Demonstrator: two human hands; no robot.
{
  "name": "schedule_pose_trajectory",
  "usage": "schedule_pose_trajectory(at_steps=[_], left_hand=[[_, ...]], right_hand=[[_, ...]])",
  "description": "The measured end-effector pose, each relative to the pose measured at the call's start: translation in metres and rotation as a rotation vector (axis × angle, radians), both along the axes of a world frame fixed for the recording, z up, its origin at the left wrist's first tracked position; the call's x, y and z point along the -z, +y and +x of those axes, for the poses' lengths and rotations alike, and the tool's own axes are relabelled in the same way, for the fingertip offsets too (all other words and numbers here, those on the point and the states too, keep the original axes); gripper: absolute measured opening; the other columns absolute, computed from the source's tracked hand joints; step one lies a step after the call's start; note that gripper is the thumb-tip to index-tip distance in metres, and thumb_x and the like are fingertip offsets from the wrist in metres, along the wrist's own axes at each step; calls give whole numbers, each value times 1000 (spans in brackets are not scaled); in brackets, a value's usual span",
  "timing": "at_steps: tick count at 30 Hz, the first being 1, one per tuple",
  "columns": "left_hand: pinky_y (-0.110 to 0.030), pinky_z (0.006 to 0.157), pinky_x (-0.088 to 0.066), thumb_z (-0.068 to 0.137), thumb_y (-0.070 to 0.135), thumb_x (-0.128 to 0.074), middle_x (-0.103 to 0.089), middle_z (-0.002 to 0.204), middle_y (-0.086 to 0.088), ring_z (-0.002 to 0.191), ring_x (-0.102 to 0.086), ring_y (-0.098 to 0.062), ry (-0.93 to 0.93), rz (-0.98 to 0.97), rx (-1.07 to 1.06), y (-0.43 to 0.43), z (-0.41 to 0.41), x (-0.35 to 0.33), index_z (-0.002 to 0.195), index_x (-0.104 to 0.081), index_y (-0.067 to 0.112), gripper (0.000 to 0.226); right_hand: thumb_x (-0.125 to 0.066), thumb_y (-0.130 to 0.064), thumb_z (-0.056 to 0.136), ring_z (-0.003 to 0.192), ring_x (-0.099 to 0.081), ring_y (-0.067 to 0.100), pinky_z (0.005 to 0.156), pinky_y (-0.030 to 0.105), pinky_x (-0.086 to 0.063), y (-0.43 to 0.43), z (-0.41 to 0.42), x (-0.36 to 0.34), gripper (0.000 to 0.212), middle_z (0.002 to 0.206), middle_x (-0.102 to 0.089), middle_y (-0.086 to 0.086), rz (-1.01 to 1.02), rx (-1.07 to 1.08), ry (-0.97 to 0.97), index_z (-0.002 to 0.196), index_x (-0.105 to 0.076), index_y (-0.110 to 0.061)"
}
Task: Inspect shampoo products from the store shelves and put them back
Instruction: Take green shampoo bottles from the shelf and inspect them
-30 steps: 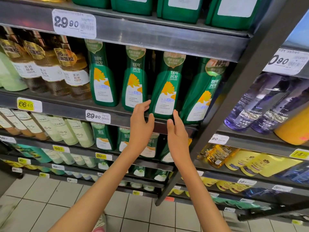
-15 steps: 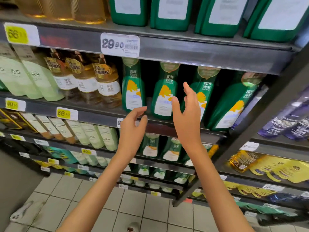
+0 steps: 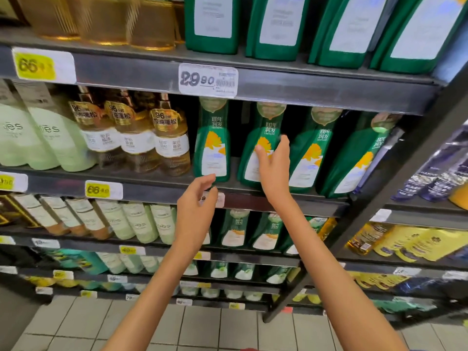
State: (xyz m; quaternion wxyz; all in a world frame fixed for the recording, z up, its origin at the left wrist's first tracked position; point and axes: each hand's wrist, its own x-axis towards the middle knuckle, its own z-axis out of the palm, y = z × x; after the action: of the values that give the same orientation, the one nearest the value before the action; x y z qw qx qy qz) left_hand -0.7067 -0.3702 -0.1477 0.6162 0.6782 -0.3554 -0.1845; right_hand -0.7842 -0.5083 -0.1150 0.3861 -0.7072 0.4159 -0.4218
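Observation:
Several green shampoo bottles with yellow flower labels stand in a row on the middle shelf (image 3: 278,195). My right hand (image 3: 274,165) is raised in front of the second green bottle (image 3: 258,138), fingers spread and thumb near its label; whether it touches is unclear. My left hand (image 3: 196,206) hovers lower, just below the leftmost green bottle (image 3: 212,145), at the shelf's front edge, its fingers loosely curved and holding nothing.
Amber bottles (image 3: 141,138) and pale green bottles (image 3: 50,140) stand left of the green ones. Large green bottles (image 3: 273,26) fill the shelf above. A dark slanted upright (image 3: 395,183) separates a neighbouring rack with purple and yellow bottles. Tiled floor lies below.
My view has turned left and up. My right hand rose from the shelf edge to the second green bottle's label. My left hand stays low near the shelf edge.

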Motion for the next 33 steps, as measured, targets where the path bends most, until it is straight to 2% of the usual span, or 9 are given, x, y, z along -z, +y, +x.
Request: schedule_pose_trajectory(at_steps=[3,7,11,14,17,23,28,31,33], left_hand=[[-24,98,-41,95,14,-50,-58,122,6,116,-52,-7,-3,16,40,3,1,2,123,-56,18,29],[-18,91,-39,94,20,-50,-56,122,7,114,-50,-5,-25,41,102,4,2,2,125,-54,20,31],[-5,85,-40,92,35,-48,-58,119,9,108,-53,-2,33,91,308,10,-6,6,127,-51,19,39],[-8,80,-44,75,61,-45,-65,102,18,97,-58,-1,127,145,475,22,-18,19,118,-51,33,51],[-2,72,-42,68,63,-50,-61,97,35,92,-57,14,185,137,465,35,-30,31,108,-47,42,45],[-12,70,-50,73,46,-59,-69,99,15,93,-65,-2,372,14,479,41,-34,31,106,-56,30,37],[-12,68,-51,71,52,-62,-71,103,14,94,-67,-4,541,-18,539,46,-28,20,104,-63,36,37],[-20,71,-54,71,53,-67,-71,106,6,97,-67,-12,622,0,589,47,-30,19,101,-68,39,33],[-23,72,-55,70,49,-63,-71,107,1,98,-68,-15,704,-18,621,46,-31,18,103,-69,33,37]], right_hand=[[-49,-18,98,137,-28,24,93,9,-19,9,1,-2,62,152,-24,14,-9,40,-46,147,-14,0],[-50,-21,98,128,-42,25,105,27,-31,32,-7,-7,59,142,-41,14,80,25,-100,145,-21,-2],[-55,-23,95,99,-55,11,82,17,-43,66,-36,0,37,108,-56,-7,157,-6,-104,127,-41,-12],[-57,-31,92,103,-57,15,93,34,-47,88,-51,13,37,110,-58,-4,303,-50,-82,122,-45,-13],[-60,-35,89,105,-60,21,95,45,-48,97,-52,22,38,112,-60,3,391,-53,-104,117,-47,-13],[-55,-52,83,102,-65,8,89,27,-52,90,-60,29,50,116,-64,-3,563,-239,-189,123,-44,-25],[-33,-49,95,115,-60,18,91,32,-52,78,-67,21,49,121,-66,3,816,-463,-518,123,-61,-21],[-38,-50,90,107,-65,18,86,31,-54,82,-61,21,49,113,-70,5,893,-483,-579,111,-71,-20],[-43,-52,85,117,-57,28,99,40,-48,84,-57,21,55,126,-61,14,892,-496,-609,121,-64,-15]])
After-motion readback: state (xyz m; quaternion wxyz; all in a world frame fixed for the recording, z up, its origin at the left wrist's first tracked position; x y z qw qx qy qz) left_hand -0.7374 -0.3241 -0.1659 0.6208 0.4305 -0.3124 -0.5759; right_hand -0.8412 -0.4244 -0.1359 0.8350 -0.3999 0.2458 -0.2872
